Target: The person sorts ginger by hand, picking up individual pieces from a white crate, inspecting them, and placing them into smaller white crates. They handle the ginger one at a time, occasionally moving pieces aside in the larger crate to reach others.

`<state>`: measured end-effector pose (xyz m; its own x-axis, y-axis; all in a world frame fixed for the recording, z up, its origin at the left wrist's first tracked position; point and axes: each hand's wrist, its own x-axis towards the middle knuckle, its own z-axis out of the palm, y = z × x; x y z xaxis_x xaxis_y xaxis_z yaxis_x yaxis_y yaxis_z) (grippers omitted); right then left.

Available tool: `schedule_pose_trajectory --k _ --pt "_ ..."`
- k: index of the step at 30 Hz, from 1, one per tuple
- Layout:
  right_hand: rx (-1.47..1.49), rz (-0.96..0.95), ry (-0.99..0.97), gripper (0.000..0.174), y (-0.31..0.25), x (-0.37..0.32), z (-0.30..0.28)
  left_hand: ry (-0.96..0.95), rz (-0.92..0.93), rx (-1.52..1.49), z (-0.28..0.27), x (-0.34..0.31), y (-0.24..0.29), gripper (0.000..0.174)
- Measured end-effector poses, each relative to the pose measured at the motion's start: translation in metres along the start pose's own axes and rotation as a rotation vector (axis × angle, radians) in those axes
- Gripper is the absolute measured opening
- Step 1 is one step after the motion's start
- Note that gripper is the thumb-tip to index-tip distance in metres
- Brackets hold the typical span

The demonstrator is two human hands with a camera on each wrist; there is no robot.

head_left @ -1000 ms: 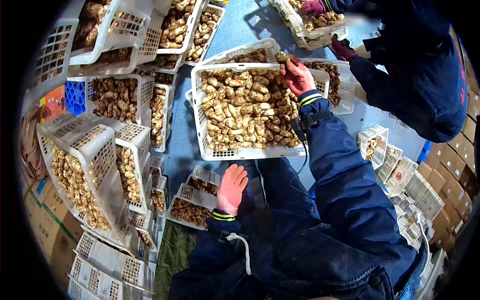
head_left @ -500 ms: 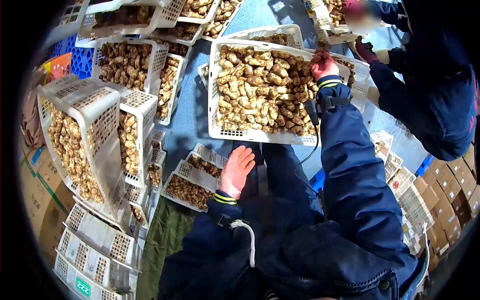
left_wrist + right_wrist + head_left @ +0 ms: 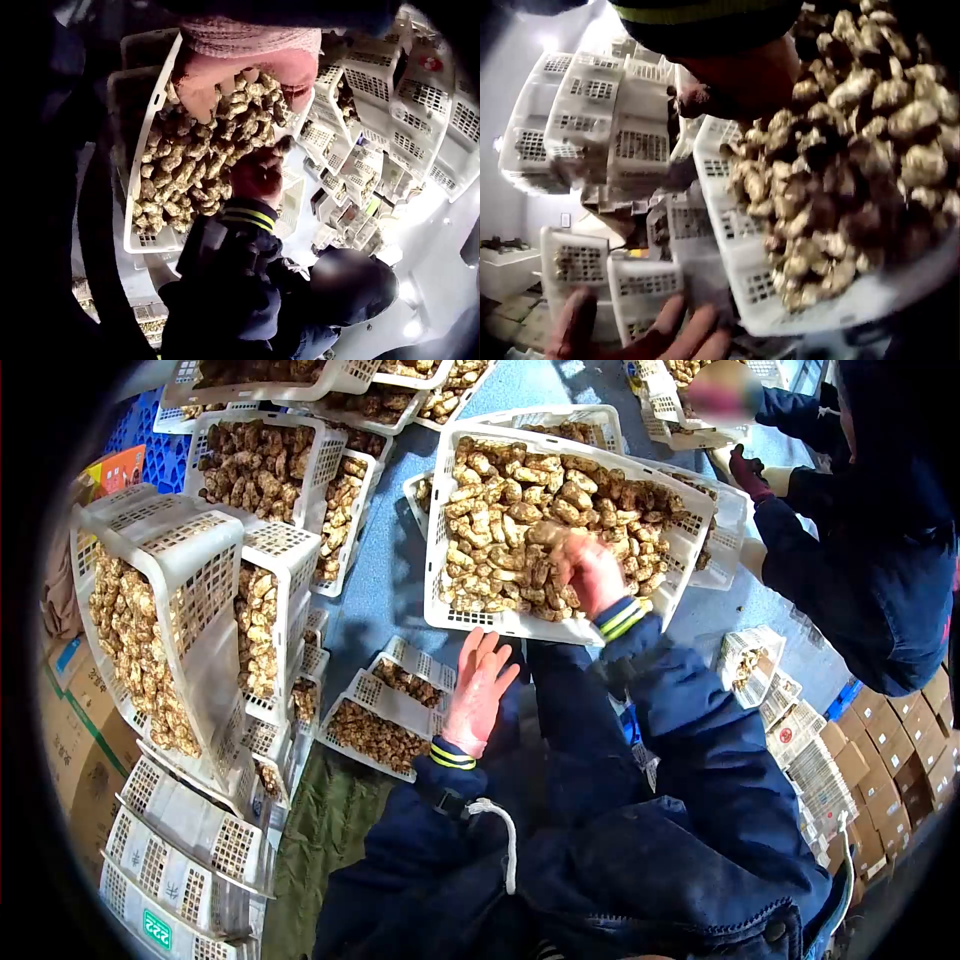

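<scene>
A white plastic crate point(image 3: 500, 622) in front of the person is filled with stubby brown-and-cream mushrooms point(image 3: 510, 505). Over the lower right part of the pile, the right hand point(image 3: 592, 572) has its fingers curled, with a motion-blurred mushroom point(image 3: 546, 533) at the fingertips. In the left wrist view the right hand point(image 3: 259, 178) pinches a dark piece. The left hand point(image 3: 478, 695) hangs just off the crate's near edge, palm up to the camera, fingers spread and holding nothing. Its fingers point(image 3: 671, 315) also show at the bottom of the right wrist view.
Leaning and stacked mushroom crates point(image 3: 205, 575) line the left side. Two smaller-looking crates point(image 3: 385, 705) stand on the floor past the left hand. Another person point(image 3: 860, 550) works over a crate point(image 3: 690, 438) at upper right. Cardboard boxes point(image 3: 890, 740) and more crates point(image 3: 800, 730) stand right.
The right hand holds a mushroom at the crate's far right, then moves left and toward the body over the pile. The left hand stays raised, its fingers spreading more. The view has shifted slightly.
</scene>
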<state>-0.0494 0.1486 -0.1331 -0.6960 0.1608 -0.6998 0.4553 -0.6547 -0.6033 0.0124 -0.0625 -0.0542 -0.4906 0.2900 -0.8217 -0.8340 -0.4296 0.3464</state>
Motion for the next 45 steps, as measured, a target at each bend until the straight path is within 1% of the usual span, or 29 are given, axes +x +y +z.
schedule_pose_trajectory --k 1,2,3,4,5,6,7,8,9,10,11,12,13,16,18,19,20,22,24,26,27,30,32,34,36,37,38,41,45 --pt "-0.179 0.123 -0.114 0.020 0.007 -0.023 0.012 0.002 0.031 0.006 0.000 0.002 -0.002 0.062" --pt "-0.128 0.133 -0.025 0.020 0.039 -0.044 0.018 0.002 0.031 0.006 0.000 0.003 -0.004 0.062" --pt "-0.157 0.251 -0.244 0.024 0.044 -0.060 0.025 -0.023 0.065 -0.052 0.000 0.004 -0.006 0.058" --pt "-0.280 0.145 -0.334 0.024 0.066 -0.072 0.028 -0.049 0.098 -0.110 -0.002 0.005 -0.008 0.053" --pt "-0.397 0.204 -0.452 0.025 0.057 -0.075 0.032 -0.016 0.023 -0.056 -0.013 0.012 -0.009 0.041" --pt "-0.514 0.262 -0.570 0.027 0.048 -0.077 0.034 -0.015 0.024 -0.053 -0.022 0.012 -0.013 0.041" --pt "-0.807 -0.003 -0.523 0.025 0.043 -0.064 0.032 0.056 0.072 -0.119 -0.019 0.009 -0.008 0.038" --pt "-1.315 -0.326 -0.414 0.024 0.023 -0.048 0.027 0.128 0.119 -0.186 -0.017 0.006 -0.004 0.035" --pt "-1.250 -0.542 -0.251 0.025 0.004 -0.027 0.027 0.153 0.101 -0.169 -0.021 0.006 -0.004 0.034" --pt "-1.184 -0.366 0.060 0.024 0.003 0.005 0.011 0.132 0.076 -0.196 -0.028 0.005 -0.004 0.033" --pt "-1.360 -0.799 0.203 0.027 -0.006 0.034 -0.003 0.128 0.059 -0.185 -0.033 0.005 -0.005 0.033" --pt "-1.600 -0.693 0.309 0.034 -0.013 0.056 -0.019 0.126 0.044 -0.173 -0.036 0.004 -0.006 0.032" --pt "-1.688 -0.459 0.405 0.035 -0.019 0.066 -0.019 0.128 0.044 -0.173 -0.035 0.003 -0.006 0.032" --pt "-1.604 -0.503 0.359 0.035 -0.009 0.088 -0.038 0.106 0.065 -0.062 -0.020 0.001 -0.002 0.030" --pt "-1.528 -0.403 0.254 0.034 -0.006 0.084 -0.042 0.099 0.079 0.072 -0.012 -0.001 0.001 0.029" --pt "-1.440 -0.344 0.227 0.035 -0.010 0.076 -0.039 0.086 0.089 0.004 -0.013 -0.002 0.000 0.027" --pt "-1.403 -0.422 0.310 0.035 -0.003 0.073 -0.045 0.090 0.097 0.003 -0.012 -0.001 0.001 0.027" --pt "-1.575 -0.465 0.551 0.038 -0.017 0.054 -0.044 0.128 0.062 0.029 -0.011 -0.004 0.004 0.026" --pt "-1.849 -0.803 0.667 0.041 -0.030 0.038 -0.024 0.088 0.080 -0.011 -0.015 -0.004 0.000 0.025" --pt "-1.747 -0.753 0.254 0.044 -0.024 0.045 -0.007 0.105 0.045 -0.002 -0.017 -0.004 -0.003 0.025" --pt "-1.708 -0.876 0.074 0.043 -0.009 0.058 -0.001 0.107 0.032 0.005 -0.015 -0.005 -0.004 0.025" --pt "-1.931 -0.706 0.027 0.037 0.026 0.073 0.029 0.077 -0.023 0.063 -0.008 -0.006 0.001 0.031" --pt "-1.899 -0.508 0.009 0.031 0.026 0.079 0.035 0.070 -0.043 0.079 -0.004 -0.006 0.008 0.029" --pt "-1.528 -0.569 -0.026 0.028 0.028 0.072 0.017 0.059 -0.082 0.081 -0.005 -0.012 0.008 0.028" --pt "-0.928 -0.337 -0.173 0.034 0.034 0.070 -0.015 0.070 -0.032 -0.053 -0.010 -0.008 0.003 0.029" --pt "-0.558 -0.032 -0.237 0.041 0.018 0.053 -0.018 0.062 -0.041 -0.081 -0.014 -0.006 0.001 0.030" --pt "-0.314 0.140 -0.207 0.046 0.007 0.036 -0.016 0.065 -0.050 -0.088 -0.018 -0.009 -0.003 0.030" --pt "0.115 0.251 -0.378 0.061 0.000 0.014 -0.030 0.098 -0.056 -0.033 -0.015 -0.006 -0.004 0.035" --pt "0.247 0.227 -0.462 0.062 -0.003 0.005 -0.012 0.118 -0.062 -0.094 -0.018 -0.005 -0.005 0.032"
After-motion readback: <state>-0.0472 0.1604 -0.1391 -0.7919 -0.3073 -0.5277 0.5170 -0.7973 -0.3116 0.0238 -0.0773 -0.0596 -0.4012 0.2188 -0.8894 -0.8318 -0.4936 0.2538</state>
